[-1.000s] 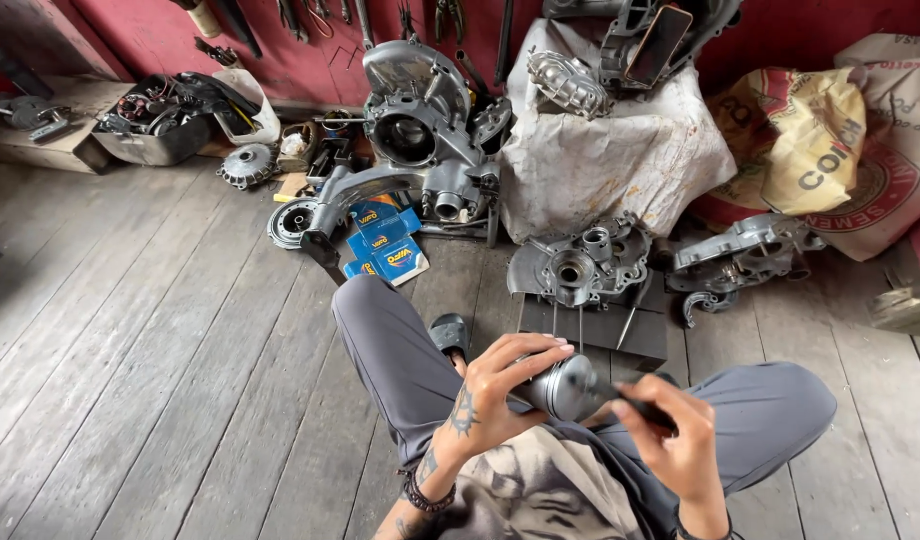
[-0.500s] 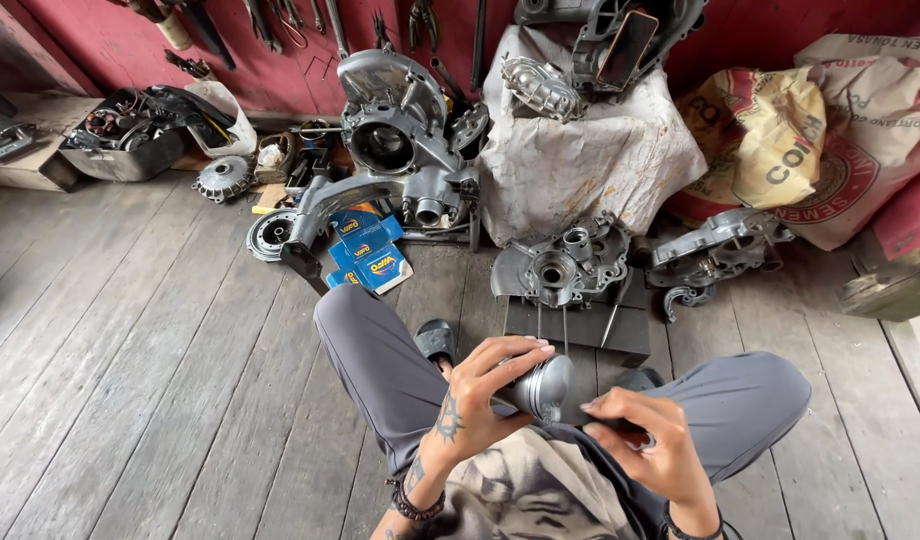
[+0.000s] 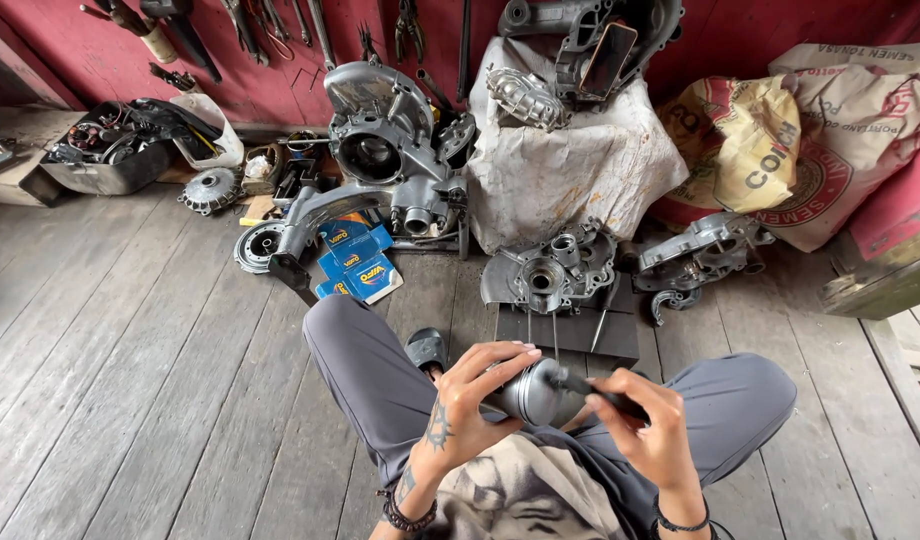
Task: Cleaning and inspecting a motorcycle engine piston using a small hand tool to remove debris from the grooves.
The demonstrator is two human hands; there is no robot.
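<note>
I sit cross-legged on a wooden floor in grey trousers. My left hand (image 3: 472, 400) grips a grey metal cylinder-shaped engine part (image 3: 536, 394) above my lap. My right hand (image 3: 648, 430) holds a thin dark tool (image 3: 592, 388) whose tip rests against the right end of that part. How the tool meets the part is hidden behind my fingers.
An engine crankcase half (image 3: 550, 275) sits on a dark slab ahead. A larger engine case (image 3: 388, 150), blue boxes (image 3: 355, 262), a cloth-covered stack (image 3: 570, 165) with parts on top, printed sacks (image 3: 780, 150), another casing (image 3: 702, 252), and hand tools on the red wall.
The view has shifted slightly, and both hands with the metal part sit a little lower and nearer my body. The grip on the part and the tool looks the same.
</note>
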